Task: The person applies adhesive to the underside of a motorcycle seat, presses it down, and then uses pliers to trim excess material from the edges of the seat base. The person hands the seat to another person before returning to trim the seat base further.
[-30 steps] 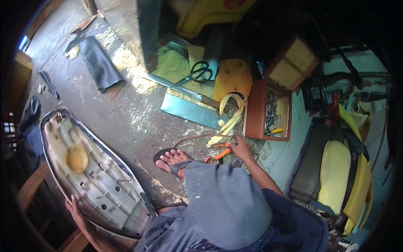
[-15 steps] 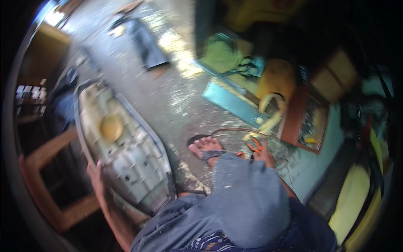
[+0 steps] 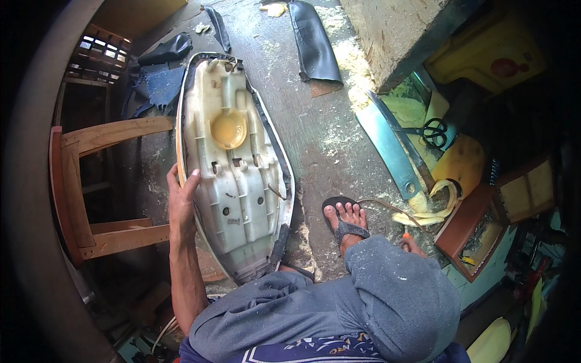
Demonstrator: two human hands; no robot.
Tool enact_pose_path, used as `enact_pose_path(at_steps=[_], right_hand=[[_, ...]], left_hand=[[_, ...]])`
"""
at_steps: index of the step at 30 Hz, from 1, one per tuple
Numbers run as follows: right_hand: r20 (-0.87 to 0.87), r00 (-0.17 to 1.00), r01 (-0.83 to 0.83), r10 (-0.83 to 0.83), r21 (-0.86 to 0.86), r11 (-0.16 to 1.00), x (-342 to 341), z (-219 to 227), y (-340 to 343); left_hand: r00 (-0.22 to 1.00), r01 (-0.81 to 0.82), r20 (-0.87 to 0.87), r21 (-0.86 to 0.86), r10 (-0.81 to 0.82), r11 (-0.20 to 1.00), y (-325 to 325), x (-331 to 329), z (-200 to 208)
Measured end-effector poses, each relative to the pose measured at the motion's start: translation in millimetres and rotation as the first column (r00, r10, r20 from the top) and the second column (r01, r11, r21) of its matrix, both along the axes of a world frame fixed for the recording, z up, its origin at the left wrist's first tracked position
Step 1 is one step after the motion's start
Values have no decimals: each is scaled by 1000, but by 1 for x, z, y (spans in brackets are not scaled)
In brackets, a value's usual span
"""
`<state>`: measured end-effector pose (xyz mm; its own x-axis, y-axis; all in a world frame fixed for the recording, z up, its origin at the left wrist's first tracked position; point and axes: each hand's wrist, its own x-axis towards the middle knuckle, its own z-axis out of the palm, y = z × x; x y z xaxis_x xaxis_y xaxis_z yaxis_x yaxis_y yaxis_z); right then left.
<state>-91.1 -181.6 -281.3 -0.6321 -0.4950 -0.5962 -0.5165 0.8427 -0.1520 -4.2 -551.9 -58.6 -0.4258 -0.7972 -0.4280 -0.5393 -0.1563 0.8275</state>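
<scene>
Left hand still grasps the ribbed white plastic seat base, apparently steadying it; right hand, now partly hidden, grip unclear.

There are two hands, one seat shell, apparently one orange tool.

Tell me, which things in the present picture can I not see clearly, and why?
All in the head view:
Right hand: its grip, mostly hidden by the raised grey-trousered knee.
Orange-tipped tool: the rest, hidden by this hand and knee.
Open red-brown wooden box: most contents too small and dark to identify.
Long white plastic shell: its downward side, hidden by itself.
Pale-yellow pad: cut off by the lower edge.
</scene>
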Motion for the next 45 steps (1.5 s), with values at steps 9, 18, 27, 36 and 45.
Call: enact_pose_path(at_steps=[9,18,27,36,45], right_hand=[[578,810,185,104,-420,889,-111,139,31],[-404,818,-572,408,-514,639,-83,96,-31],[438,891,2,121,-270,963,-75,106,-61],[689,667,698,-285,-444,562,-147,186,-88],[195,943,245,-271,-955,165,-260,330,-108]], left_hand=[[999,45,23,-150,-42,988,7,-3,-6],[994,39,105,-227,-15,973,9,-4,-9],[984,61,177,-321,-3,945,29,-15,-3],[965,176,253,-408,-74,896,42,-31,3],[866,469,318,-253,-385,846,5,-32,32]])
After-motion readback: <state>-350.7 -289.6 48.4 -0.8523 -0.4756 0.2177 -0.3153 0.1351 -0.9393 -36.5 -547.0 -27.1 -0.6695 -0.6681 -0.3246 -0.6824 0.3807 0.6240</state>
